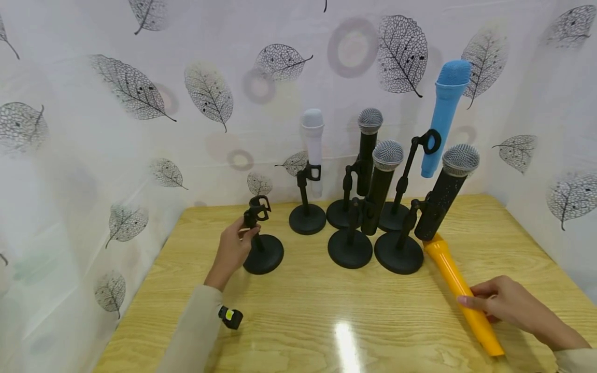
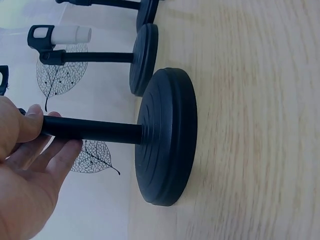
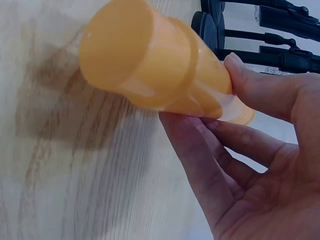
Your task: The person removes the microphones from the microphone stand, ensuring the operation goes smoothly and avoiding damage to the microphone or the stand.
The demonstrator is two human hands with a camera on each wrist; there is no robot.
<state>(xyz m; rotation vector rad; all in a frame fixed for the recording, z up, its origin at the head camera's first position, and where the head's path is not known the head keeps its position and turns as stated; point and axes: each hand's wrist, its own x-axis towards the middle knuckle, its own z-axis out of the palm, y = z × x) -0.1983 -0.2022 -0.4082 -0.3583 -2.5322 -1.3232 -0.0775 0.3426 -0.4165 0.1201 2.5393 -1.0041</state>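
Note:
My left hand [image 1: 235, 246] pinches the upright pole of a black microphone stand [image 1: 265, 255] at the left of the table; two clip rings show at its top and no microphone sits in them. In the left wrist view the round base [image 2: 167, 137] rests on the wood, thumb and fingers around the pole. My right hand [image 1: 506, 303] grips an orange microphone [image 1: 459, 287] by its lower handle, at the right. Its head end is partly hidden behind a black microphone [image 1: 440, 199] in a stand. The right wrist view shows the orange handle's flat end [image 3: 117, 47] toward the camera.
Behind stand a white microphone [image 1: 313, 140], a black one [image 1: 368, 150], another black one [image 1: 382, 186] and a blue one [image 1: 445, 114], each in a black stand. A leaf-patterned sheet [image 1: 261, 119] rises at the table's back edge. A small black device [image 1: 230, 317] is by the left sleeve.

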